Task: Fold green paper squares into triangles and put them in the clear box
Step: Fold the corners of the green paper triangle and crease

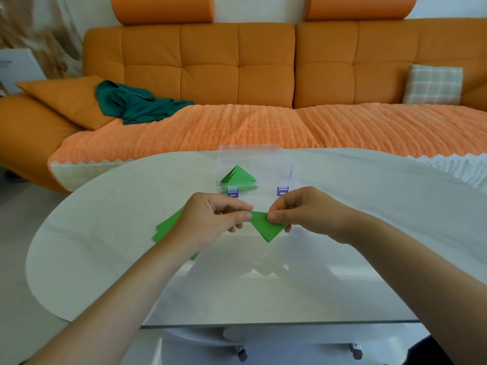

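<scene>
A folded green paper triangle [266, 225] hangs point-down above the table, pinched at its top edge by both hands. My left hand [210, 222] grips its left corner between thumb and forefinger. My right hand [303, 210] pinches the top edge near the middle. Under my left hand lies a small stack of flat green paper squares [166, 227], partly hidden by the hand and wrist. Behind the hands stands the clear box [263, 164] with its lid up and purple latches; green folded triangles [238, 176] lie in its left part.
The work surface is a white oval table [105, 233] with a glass front part. Behind it runs an orange sofa [237, 75] with a dark green cloth [134, 104], an orange cushion and a checked pillow [433, 84].
</scene>
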Available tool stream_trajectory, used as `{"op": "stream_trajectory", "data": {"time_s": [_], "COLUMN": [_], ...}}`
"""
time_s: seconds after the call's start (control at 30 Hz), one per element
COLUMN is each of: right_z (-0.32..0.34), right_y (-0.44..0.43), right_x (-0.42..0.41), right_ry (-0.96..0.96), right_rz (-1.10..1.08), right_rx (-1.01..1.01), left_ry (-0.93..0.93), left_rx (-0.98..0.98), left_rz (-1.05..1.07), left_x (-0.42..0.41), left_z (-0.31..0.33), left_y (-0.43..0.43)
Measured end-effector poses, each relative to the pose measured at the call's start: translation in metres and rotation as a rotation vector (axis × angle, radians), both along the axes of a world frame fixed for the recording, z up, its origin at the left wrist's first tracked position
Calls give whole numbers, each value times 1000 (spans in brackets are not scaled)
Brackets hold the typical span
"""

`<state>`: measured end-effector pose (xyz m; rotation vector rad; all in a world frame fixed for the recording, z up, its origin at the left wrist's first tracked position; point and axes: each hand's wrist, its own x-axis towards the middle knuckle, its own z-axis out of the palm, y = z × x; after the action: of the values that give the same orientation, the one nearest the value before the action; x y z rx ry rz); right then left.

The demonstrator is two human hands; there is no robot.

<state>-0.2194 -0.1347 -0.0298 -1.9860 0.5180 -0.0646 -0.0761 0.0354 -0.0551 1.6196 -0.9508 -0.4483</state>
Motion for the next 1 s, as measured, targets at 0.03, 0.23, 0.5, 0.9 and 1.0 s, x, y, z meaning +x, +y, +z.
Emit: {"op": "stream_trajectory", "data": {"time_s": [0.03, 0.23, 0.5, 0.9, 1.0], "right_z": [0, -13, -27, -33, -34], "right_y": [-1, -3, 6, 8, 9], "right_x": [0, 5, 16, 18, 20], "right_ry": [15, 108, 236, 204, 210], "right_rz": [13, 11, 51, 95, 101], "right_rx": [-3, -126, -673, -748, -721], "left_ry": [-3, -163, -457, -737, -821], "left_rx": [21, 262, 454, 368, 237], "left_rz": [-5, -24, 35, -13, -133], "left_x": [0, -3, -9, -3, -6], "left_z": [0, -7, -18, -30, -35], "left_y": [0, -1, -7, -12, -11]}}
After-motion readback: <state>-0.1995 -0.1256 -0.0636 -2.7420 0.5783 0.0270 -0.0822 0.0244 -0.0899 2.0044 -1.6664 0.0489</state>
